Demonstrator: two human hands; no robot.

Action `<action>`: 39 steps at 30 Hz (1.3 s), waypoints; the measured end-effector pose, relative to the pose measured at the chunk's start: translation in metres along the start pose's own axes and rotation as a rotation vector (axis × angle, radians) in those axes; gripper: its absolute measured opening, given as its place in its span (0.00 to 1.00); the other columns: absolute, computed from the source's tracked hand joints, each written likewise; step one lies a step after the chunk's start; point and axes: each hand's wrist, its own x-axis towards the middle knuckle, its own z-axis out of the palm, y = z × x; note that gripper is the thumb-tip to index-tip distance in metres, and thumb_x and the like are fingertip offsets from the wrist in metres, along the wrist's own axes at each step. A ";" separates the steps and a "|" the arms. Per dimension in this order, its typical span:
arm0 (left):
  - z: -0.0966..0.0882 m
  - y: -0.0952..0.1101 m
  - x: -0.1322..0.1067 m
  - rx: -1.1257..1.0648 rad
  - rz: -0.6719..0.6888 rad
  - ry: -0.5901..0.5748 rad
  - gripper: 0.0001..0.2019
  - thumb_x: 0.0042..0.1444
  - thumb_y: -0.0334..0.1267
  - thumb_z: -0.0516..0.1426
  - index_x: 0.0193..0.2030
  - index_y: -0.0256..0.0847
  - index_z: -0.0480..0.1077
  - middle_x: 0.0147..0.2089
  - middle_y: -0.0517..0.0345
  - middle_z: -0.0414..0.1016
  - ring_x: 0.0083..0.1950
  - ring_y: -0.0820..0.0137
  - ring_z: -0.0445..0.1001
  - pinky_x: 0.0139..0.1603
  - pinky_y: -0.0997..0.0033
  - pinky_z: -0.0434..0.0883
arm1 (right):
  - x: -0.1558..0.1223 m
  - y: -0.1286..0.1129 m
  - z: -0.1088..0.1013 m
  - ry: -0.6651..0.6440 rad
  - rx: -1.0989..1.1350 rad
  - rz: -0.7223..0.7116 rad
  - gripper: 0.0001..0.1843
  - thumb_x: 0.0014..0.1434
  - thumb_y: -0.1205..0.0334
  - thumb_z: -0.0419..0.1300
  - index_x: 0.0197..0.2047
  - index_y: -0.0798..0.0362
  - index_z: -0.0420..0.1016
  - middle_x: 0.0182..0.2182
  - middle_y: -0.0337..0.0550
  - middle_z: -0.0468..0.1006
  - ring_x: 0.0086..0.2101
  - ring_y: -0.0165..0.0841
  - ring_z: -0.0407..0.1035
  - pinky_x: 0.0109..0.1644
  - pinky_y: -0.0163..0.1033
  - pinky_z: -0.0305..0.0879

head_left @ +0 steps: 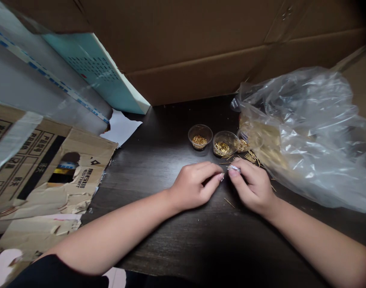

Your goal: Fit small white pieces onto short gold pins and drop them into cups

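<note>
My left hand (195, 184) is closed in a pinch, thumb against forefinger. What lies between those fingertips is too small to make out. Just to its right, my right hand (252, 185) also pinches, and something small and whitish shows at its thumb and fingertip; I cannot tell what it is. A narrow gap separates the two hands. A thin brass-coloured pin (229, 203) lies on the dark table between my wrists. Behind my right hand are several loose pins (252, 157). Clear cups hold small gold pieces: a left cup (200, 138), a middle cup (225, 143) and a partly hidden right cup (243, 140).
A crumpled clear plastic bag (315, 132) covers the right side of the dark table (159, 160). Torn cardboard (53, 168) stands at the left, near a pale blue box (101, 72) and white paper (123, 127). A cardboard wall (195, 52) closes off the back.
</note>
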 end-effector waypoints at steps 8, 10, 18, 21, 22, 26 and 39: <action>-0.005 -0.003 0.007 -0.319 -0.223 -0.131 0.08 0.65 0.37 0.56 0.40 0.36 0.75 0.35 0.56 0.80 0.34 0.73 0.75 0.37 0.74 0.71 | 0.000 0.004 -0.005 -0.075 0.082 0.048 0.17 0.68 0.65 0.53 0.26 0.52 0.58 0.21 0.33 0.59 0.22 0.26 0.55 0.27 0.35 0.51; -0.006 -0.004 0.007 -0.363 -0.239 -0.147 0.08 0.64 0.37 0.57 0.40 0.35 0.75 0.35 0.55 0.80 0.34 0.74 0.75 0.36 0.74 0.71 | 0.000 0.005 -0.005 -0.086 0.072 0.050 0.18 0.67 0.65 0.54 0.24 0.52 0.57 0.20 0.32 0.57 0.21 0.25 0.54 0.26 0.35 0.50; -0.007 -0.004 0.009 -0.398 -0.231 -0.169 0.07 0.63 0.36 0.58 0.40 0.35 0.76 0.34 0.55 0.81 0.34 0.72 0.76 0.37 0.73 0.72 | 0.003 0.004 -0.004 -0.116 0.077 0.052 0.18 0.67 0.66 0.54 0.24 0.52 0.59 0.19 0.32 0.57 0.20 0.25 0.53 0.25 0.34 0.49; -0.007 -0.003 0.009 -0.402 -0.245 -0.165 0.08 0.64 0.36 0.58 0.39 0.35 0.76 0.33 0.55 0.81 0.33 0.73 0.76 0.37 0.73 0.72 | 0.003 0.002 -0.004 -0.101 0.069 0.034 0.17 0.66 0.67 0.54 0.24 0.52 0.60 0.19 0.32 0.57 0.20 0.25 0.53 0.25 0.34 0.48; -0.007 -0.003 0.009 -0.404 -0.246 -0.164 0.08 0.64 0.36 0.58 0.39 0.35 0.76 0.33 0.55 0.81 0.33 0.73 0.76 0.37 0.73 0.72 | 0.003 0.002 -0.003 -0.095 0.066 0.033 0.17 0.66 0.67 0.54 0.24 0.52 0.60 0.19 0.32 0.57 0.20 0.25 0.53 0.25 0.34 0.48; -0.007 -0.003 0.009 -0.420 -0.251 -0.166 0.08 0.63 0.36 0.58 0.39 0.34 0.76 0.33 0.55 0.81 0.33 0.73 0.76 0.36 0.74 0.72 | 0.002 0.001 -0.002 -0.090 0.042 0.026 0.16 0.66 0.67 0.54 0.25 0.52 0.61 0.19 0.32 0.58 0.19 0.25 0.54 0.25 0.34 0.48; -0.008 -0.004 0.007 -0.403 -0.254 -0.148 0.07 0.64 0.37 0.58 0.39 0.35 0.76 0.33 0.56 0.81 0.33 0.74 0.76 0.35 0.75 0.71 | 0.006 -0.002 -0.002 -0.110 -0.049 -0.061 0.16 0.65 0.69 0.53 0.25 0.51 0.58 0.19 0.32 0.58 0.20 0.26 0.54 0.24 0.34 0.50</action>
